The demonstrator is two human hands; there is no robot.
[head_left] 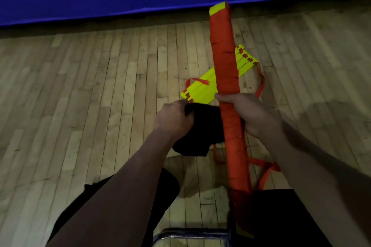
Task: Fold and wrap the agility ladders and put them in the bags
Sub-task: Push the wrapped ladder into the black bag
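Right hand (249, 110) grips wrapped ladder (224, 62); left hand (172, 118) holds black bag (200, 132).

Your wrapped ladder (224, 62) is covering the middle of the folded yellow ladder (202, 86) lying on the floor at 12 o'clock from your hands. Your left hand (174, 118) is hiding the top edge of the black bag (198, 136), so its opening is not showing. The bottom picture edge is cutting off the metal frame (190, 236) at 6 o'clock.
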